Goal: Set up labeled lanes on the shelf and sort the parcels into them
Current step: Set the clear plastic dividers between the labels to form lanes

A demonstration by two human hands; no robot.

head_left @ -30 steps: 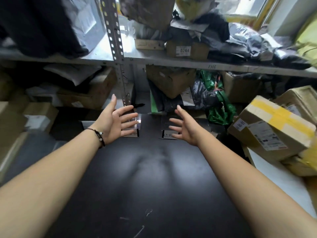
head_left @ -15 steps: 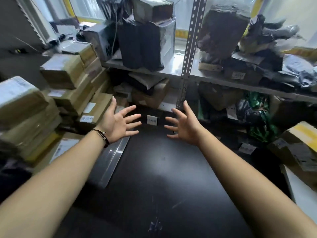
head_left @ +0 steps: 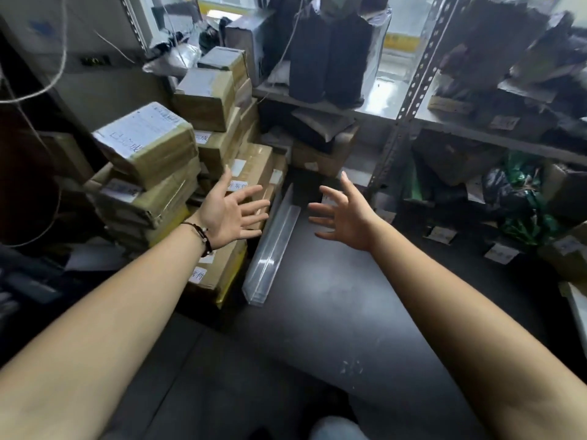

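Note:
My left hand is stretched forward with fingers spread and holds nothing; it hovers in front of a stack of taped cardboard parcels at the left. My right hand is also spread and empty, above the dark shelf surface. Between the hands a clear plastic divider strip lies on the dark surface, running away from me. Small white label cards lie on the surface at the right.
A perforated metal shelf post stands behind the hands. The upper shelf carries black bags and boxes. Brown boxes and green and black bags fill the lower right. A cord hangs at the far left.
The view has swung left: the stack of taped parcels and the clear divider strip came into view, and the yellow-taped box at the right went out. Both hands stayed spread and empty.

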